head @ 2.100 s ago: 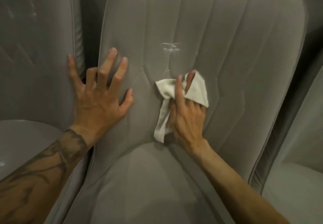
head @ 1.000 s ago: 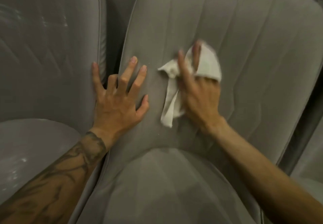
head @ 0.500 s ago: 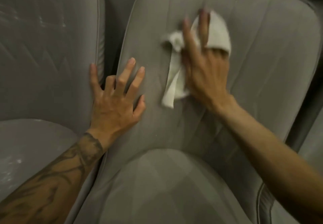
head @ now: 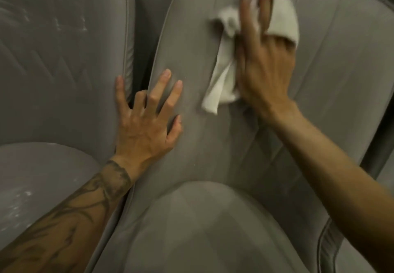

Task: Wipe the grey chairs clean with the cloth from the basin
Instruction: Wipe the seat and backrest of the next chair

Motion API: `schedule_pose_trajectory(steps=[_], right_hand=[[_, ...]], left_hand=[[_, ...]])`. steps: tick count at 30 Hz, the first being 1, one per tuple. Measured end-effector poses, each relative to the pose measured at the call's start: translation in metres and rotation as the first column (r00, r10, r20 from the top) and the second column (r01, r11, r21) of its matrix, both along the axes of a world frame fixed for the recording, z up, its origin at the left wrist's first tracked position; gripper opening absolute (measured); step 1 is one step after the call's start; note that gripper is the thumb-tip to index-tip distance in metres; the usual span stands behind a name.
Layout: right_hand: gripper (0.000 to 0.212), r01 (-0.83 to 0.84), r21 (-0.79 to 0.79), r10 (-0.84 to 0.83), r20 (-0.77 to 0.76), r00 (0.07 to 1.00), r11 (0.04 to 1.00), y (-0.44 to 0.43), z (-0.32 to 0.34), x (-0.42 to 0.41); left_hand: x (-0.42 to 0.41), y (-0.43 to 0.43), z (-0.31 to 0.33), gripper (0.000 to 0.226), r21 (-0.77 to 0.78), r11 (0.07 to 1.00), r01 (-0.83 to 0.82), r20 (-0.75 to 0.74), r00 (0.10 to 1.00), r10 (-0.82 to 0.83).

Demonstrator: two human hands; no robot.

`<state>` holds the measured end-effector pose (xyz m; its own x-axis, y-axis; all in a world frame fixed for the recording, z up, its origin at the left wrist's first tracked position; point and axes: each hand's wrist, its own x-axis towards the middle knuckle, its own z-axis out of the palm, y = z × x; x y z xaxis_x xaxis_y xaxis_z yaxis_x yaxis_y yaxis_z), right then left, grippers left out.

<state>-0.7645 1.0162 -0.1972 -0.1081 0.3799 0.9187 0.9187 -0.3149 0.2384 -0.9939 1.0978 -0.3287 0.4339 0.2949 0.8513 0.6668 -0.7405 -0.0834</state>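
A grey padded chair fills the view, with its backrest [head: 341,70] ahead and its seat [head: 202,230] below. My right hand [head: 262,66] presses a white cloth [head: 281,17] flat against the upper backrest. The index and middle fingers lie straight over the cloth. It folds over my ring and little fingers, held between the fingers, and a tail hangs down beside the palm. My left hand [head: 147,123] rests flat with spread fingers on the backrest's left edge, its little finger touching the neighbouring chair. The right hand is blurred.
A second grey chair [head: 64,70] stands close on the left, with pale scuffs on its back and white specks on its seat [head: 32,187]. A dark narrow gap separates the two backrests. At the right edge, a sliver of a third chair [head: 387,177] shows.
My right hand has swept the cloth upward from the lower middle of the backrest to near its top. The white smear seen earlier on the backrest no longer shows. My left hand stays put.
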Motion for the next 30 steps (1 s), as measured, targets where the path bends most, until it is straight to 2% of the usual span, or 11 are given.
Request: schedule_pose_trajectory(steps=[2, 4, 7, 9, 12, 14, 16, 19, 22, 27, 30], right_hand=[[0.049, 0.003, 0.198, 0.019, -0.11, 0.994, 0.98, 0.022, 0.018, -0.011], [0.051, -0.025, 0.217, 0.066, -0.186, 0.98, 0.976, 0.023, -0.01, -0.036], [0.051, -0.126, -0.167, 0.098, -0.166, 0.981, 0.978, -0.01, -0.081, -0.058], [0.051, -0.118, -0.314, 0.106, -0.055, 0.993, 0.942, -0.027, -0.08, -0.045], [0.048, -0.07, -0.092, 0.072, 0.021, 0.997, 0.993, 0.0, -0.018, -0.015], [0.046, -0.037, 0.156, 0.045, -0.046, 0.998, 0.987, 0.028, 0.024, -0.016], [0.045, -0.065, 0.266, 0.102, -0.125, 0.987, 0.962, 0.044, 0.025, -0.04], [0.05, -0.252, -0.034, 0.243, -0.17, 0.955, 0.967, 0.023, -0.045, -0.085], [0.052, -0.261, -0.277, 0.252, -0.067, 0.965, 0.925, -0.001, -0.067, -0.076], [0.047, -0.219, 0.081, 0.226, -0.081, 0.971, 0.972, 0.048, 0.015, -0.055], [0.051, -0.268, 0.088, 0.28, -0.193, 0.94, 0.959, 0.055, -0.018, -0.079]], left_hand=[[0.0, 0.0, -0.001, 0.063, 0.009, 1.0, -0.001, 0.011, 1.0, 0.001], [0.002, 0.0, -0.001, 0.065, 0.019, 1.0, 0.002, 0.006, 1.0, -0.002], [0.002, 0.0, 0.001, 0.066, 0.021, 1.0, 0.005, 0.011, 1.0, -0.005], [0.0, -0.001, 0.001, 0.069, 0.016, 1.0, 0.007, 0.02, 1.0, -0.007], [0.0, -0.001, 0.002, 0.074, 0.001, 1.0, 0.007, 0.02, 1.0, -0.007], [0.0, -0.001, 0.002, 0.075, -0.001, 1.0, 0.001, 0.023, 1.0, -0.001], [0.0, -0.001, 0.001, 0.071, 0.007, 1.0, 0.007, 0.028, 1.0, -0.008], [0.002, 0.002, 0.0, 0.066, 0.008, 1.0, 0.0, 0.032, 0.999, 0.0], [0.001, -0.001, 0.001, 0.072, 0.02, 1.0, -0.01, 0.035, 0.999, 0.009], [-0.004, -0.008, 0.009, 0.073, -0.024, 0.999, 0.036, 0.053, 0.998, -0.035], [-0.013, -0.012, 0.014, 0.071, -0.091, 0.984, 0.151, 0.119, 0.983, -0.14]])
